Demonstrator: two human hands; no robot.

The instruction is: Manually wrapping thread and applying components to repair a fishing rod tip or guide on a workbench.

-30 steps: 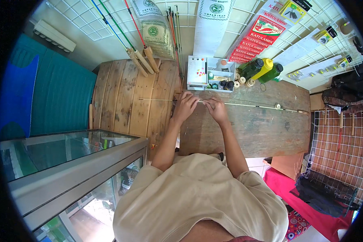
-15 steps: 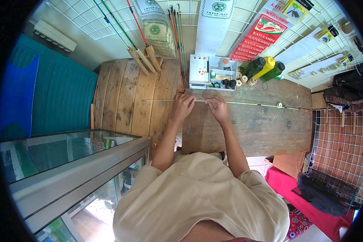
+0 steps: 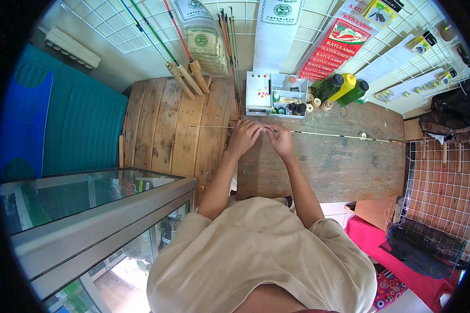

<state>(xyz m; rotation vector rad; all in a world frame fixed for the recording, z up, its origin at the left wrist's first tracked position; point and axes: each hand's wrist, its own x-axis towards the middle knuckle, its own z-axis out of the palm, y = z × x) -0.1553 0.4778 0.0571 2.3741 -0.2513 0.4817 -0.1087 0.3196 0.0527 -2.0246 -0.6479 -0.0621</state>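
Note:
A thin pale fishing rod blank (image 3: 329, 135) with dark bands lies crosswise over the wooden table. My left hand (image 3: 245, 136) is closed around it left of the middle, fingers bent over the rod. Close beside it, my right hand (image 3: 280, 140) pinches the same rod, the fingertips of both hands nearly touching. The rod's thin end reaches out to the left past my left hand. Farther right, a small pale spool-like piece (image 3: 363, 136) sits at the rod. Whatever fine detail lies between my fingertips is too small to make out.
Behind my hands stands a white organizer tray (image 3: 288, 113) with small bottles. Wooden spools (image 3: 326, 105) and green and yellow bottles (image 3: 344, 89) are to its right. Cork-handled rods (image 3: 197, 75) lean at the back left; thin dark rods (image 3: 236, 68) stand beside the tray. A glass case (image 3: 104, 208) borders the left.
My hands have drawn closer together, the left moving slightly right. The rod has shifted a little to the right, and its left end sits slightly higher in the picture.

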